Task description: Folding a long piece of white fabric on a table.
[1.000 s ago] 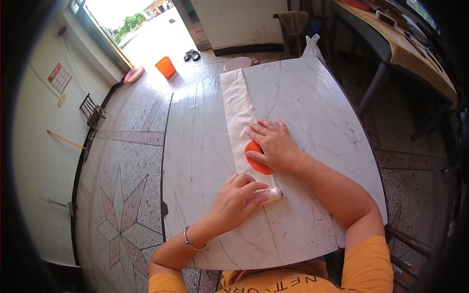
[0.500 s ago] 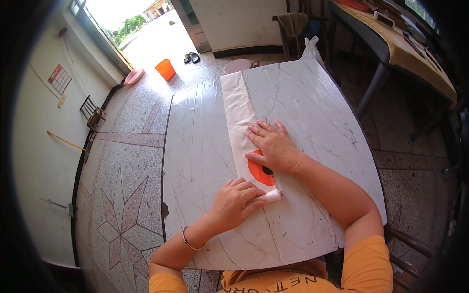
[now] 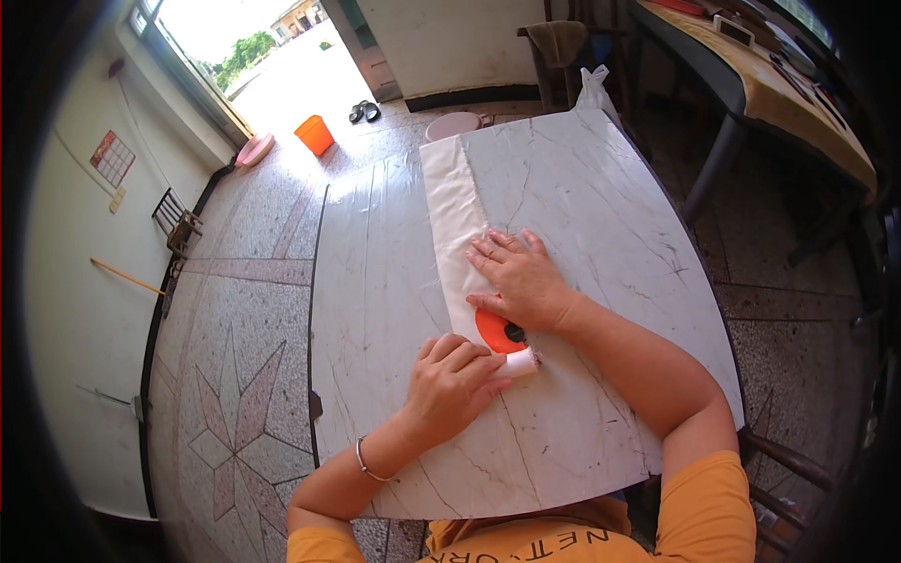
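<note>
A long white cloth strip [image 3: 452,197] lies lengthwise on the marble-patterned table, its right edge frayed. Its near end is wound into a small roll [image 3: 522,363], which my left hand [image 3: 455,380] grips with curled fingers and thumb. Just beyond the roll, the strip bears an orange round shape [image 3: 490,330] with a black centre, partly covered by the roll. My right hand [image 3: 521,277] rests flat on the strip's right edge and the tabletop, fingers spread and holding nothing. Its thumb touches the top of the orange shape.
The table [image 3: 601,403] has a thin plastic-looking cover. A white plastic bag [image 3: 593,91] is at its far right corner, and a pink stool [image 3: 452,125] stands past the far edge. Beyond are an orange bucket [image 3: 314,136] and dark slippers [image 3: 364,112]. A side table [image 3: 779,103] stands right.
The roll in my left hand has moved slightly away from me along the strip and covers more of the orange shape. My right hand stays almost in place.
</note>
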`<action>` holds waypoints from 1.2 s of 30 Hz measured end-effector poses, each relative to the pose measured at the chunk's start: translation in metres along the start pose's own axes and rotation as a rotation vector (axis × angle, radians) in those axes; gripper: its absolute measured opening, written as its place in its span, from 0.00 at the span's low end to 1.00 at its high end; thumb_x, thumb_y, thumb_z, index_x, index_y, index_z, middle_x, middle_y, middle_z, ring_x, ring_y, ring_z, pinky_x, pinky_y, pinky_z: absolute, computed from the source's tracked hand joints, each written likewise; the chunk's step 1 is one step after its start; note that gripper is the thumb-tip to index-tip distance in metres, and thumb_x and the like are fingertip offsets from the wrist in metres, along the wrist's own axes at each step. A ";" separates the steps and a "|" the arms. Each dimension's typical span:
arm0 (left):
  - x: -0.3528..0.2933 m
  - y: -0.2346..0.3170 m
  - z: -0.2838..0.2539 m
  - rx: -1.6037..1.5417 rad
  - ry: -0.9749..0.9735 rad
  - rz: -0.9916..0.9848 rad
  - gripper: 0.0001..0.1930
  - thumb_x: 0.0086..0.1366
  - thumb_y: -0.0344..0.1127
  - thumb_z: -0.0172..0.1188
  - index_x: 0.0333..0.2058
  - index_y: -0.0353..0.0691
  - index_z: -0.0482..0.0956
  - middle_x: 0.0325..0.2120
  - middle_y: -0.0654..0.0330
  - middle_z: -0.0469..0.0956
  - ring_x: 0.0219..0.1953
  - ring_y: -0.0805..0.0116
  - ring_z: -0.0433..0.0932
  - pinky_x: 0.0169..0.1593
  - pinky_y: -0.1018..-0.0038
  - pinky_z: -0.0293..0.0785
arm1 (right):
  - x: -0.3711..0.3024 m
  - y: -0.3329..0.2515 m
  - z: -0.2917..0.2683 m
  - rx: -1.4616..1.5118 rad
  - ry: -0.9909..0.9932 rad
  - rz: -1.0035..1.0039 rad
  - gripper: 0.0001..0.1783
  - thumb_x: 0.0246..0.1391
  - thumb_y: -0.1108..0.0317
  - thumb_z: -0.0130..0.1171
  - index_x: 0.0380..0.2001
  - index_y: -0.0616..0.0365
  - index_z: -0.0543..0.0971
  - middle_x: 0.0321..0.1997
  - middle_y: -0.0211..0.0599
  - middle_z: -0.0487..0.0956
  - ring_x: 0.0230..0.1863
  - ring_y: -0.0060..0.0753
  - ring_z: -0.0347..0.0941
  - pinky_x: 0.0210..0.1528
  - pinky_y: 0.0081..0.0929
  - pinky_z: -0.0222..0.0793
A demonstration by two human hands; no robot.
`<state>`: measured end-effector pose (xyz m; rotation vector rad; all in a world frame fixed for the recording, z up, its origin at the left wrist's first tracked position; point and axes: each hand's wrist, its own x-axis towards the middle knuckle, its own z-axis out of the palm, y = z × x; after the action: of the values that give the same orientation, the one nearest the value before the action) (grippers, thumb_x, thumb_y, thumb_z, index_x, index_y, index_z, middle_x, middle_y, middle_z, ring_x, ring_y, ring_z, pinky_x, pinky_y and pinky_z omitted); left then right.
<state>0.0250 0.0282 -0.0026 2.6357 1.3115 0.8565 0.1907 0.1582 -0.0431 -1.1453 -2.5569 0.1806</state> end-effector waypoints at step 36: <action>0.006 0.006 0.001 -0.094 -0.028 -0.174 0.09 0.57 0.37 0.69 0.35 0.43 0.84 0.32 0.63 0.80 0.37 0.62 0.75 0.45 0.67 0.68 | 0.000 -0.002 -0.001 -0.012 -0.032 0.022 0.38 0.63 0.39 0.48 0.66 0.54 0.67 0.73 0.37 0.62 0.77 0.38 0.48 0.74 0.56 0.37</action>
<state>0.0323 0.0290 0.0013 2.4126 1.4307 0.8310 0.1898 0.1574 -0.0413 -1.1842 -2.5774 0.1907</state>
